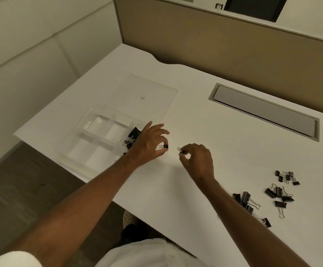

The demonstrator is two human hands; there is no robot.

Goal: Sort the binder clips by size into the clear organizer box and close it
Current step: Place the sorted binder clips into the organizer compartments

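Above the desk [195, 182], each hand pinching a small clip, handles pointing left

On the desk [195, 116] the organizer box [91, 139] lay at the left, its lid [147, 95] behind it, some clips [131, 136] in its right compartment; loose binder clips [276, 191] lay scattered well apart at the right, a cable hatch [264, 110] behind them

Head view, above, facing down at desk [176, 180]
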